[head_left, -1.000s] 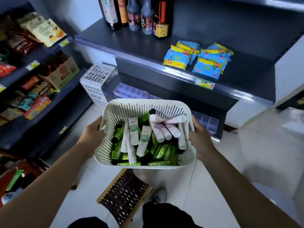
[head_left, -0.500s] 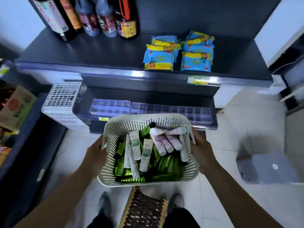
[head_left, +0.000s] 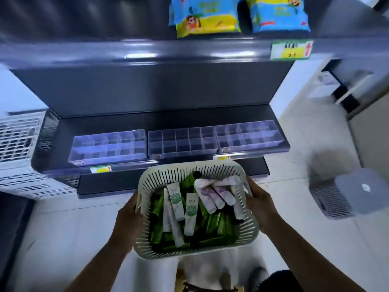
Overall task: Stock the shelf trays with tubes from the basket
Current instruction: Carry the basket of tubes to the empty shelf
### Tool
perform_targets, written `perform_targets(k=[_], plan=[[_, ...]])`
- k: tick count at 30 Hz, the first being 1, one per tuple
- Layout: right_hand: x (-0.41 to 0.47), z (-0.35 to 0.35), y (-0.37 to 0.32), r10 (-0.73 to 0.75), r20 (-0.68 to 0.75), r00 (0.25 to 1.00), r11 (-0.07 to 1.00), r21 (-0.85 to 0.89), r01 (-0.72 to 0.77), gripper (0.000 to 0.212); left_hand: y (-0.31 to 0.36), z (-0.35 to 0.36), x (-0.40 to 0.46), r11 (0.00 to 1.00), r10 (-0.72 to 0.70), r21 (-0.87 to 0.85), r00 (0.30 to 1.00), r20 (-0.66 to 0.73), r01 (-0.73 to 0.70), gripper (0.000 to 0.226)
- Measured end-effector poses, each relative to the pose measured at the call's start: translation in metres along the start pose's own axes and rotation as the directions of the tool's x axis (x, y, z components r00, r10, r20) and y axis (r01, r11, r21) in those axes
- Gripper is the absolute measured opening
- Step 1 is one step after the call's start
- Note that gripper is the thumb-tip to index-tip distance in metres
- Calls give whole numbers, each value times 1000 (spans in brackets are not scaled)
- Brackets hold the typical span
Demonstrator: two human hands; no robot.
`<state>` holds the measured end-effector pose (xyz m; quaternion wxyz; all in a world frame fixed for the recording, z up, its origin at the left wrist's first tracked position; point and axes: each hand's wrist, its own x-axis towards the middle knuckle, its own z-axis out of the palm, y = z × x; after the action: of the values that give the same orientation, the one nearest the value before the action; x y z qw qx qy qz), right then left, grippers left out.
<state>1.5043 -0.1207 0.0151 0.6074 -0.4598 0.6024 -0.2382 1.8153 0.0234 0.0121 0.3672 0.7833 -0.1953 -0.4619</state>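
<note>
The tubes lie heaped in a pale slotted basket: white ones with green print toward the left, white-and-purple ones along the right, and green ones underneath. The basket is held in the air in front of the lower shelf, just below its front edge. The left hand grips the basket's left wall with its fingers curled round the rim, and the right hand grips the right wall the same way, fingers clamped over the edge.

On the lower shelf three clear divided trays stand side by side along the front: the left tray, the middle tray and the right tray. Price tags sit on the shelf's front strip.

Above, blue-and-yellow snack packets rest on the upper shelf. A white perforated crate stands at the left, and a grey box lies on the tiled floor to the right.
</note>
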Motion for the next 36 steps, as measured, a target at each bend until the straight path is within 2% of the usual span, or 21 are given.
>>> perform_targets(k=[6,11,15,18,26,31,34,36], plan=[[52,24,65,11,21,1000,999,-37,-10,44,-66,24,54,1000,-11,0,996,-94,11,69],[91,37,119,-23,55,998,1000,-19,24,43,-108,44,84,1000,16,-10,988,-154,-17,48],[119,41,152,-63,26,998,997,-49,64,56,-147,47,118,998,28,-47,985,-173,-36,60],[139,41,173,-124,-27,992,988,-93,121,56,-166,43,144,996,10,-85,986,-163,-25,64],[138,45,175,-251,13,968,947,-204,248,56,-171,47,147,988,148,68,962,-228,-136,78],[135,46,173,-335,34,942,891,-314,328,47,-172,50,148,962,262,146,927,-269,-229,57],[135,48,176,-379,3,925,845,-406,348,42,-174,49,150,963,246,182,927,-282,-200,63],[138,51,179,-408,-18,913,796,-496,346,51,-172,50,148,956,260,212,918,-298,-202,64]])
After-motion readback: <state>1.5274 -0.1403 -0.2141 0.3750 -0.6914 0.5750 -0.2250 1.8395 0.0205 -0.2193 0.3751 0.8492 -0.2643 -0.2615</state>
